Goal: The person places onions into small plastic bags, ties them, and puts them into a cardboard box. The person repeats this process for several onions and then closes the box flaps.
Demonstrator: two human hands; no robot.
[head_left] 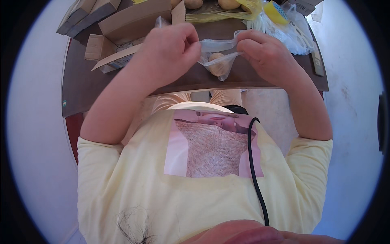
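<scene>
At the far left, long grey-brown cartons (87, 15) lay side by side at the back of the brown worktop (87, 87), whose near left corner bore a small round green sticker (64, 103). Next came an open cardboard box (132, 23), its flaps spread outward and the nearest one tilted down toward the person.

Just beside that box was the left hand (174, 49), back turned up and fingers curled in. Its thumb and forefinger were drawn together on the left part of the mouth of a clear plastic bag (211, 44). A wisp of clear plastic (161, 22) poked up behind the knuckles; whether it belonged to the same bag could not be told.

The bag's mouth was stretched between the two hands, over the front part of the worktop. A single round tan potato (218, 65) sat low in the bag, seen through the film; whether it hung free or rested on the worktop could not be told. Beyond it, at the top edge, more potatoes (228, 3) lay behind a yellow plastic bag (219, 17).

The right hand (262, 51) pinched the right side of the bag's mouth, its fingers bent and closed on the film. Below, a black cord (254, 171) ran down the front of the pale yellow shirt (140, 183). Past the right hand stood a yellow tape roll (276, 13), beside crumpled white plastic bags (298, 40). Last, a narrow dark bar (317, 62) lay near the worktop's right edge.
</scene>
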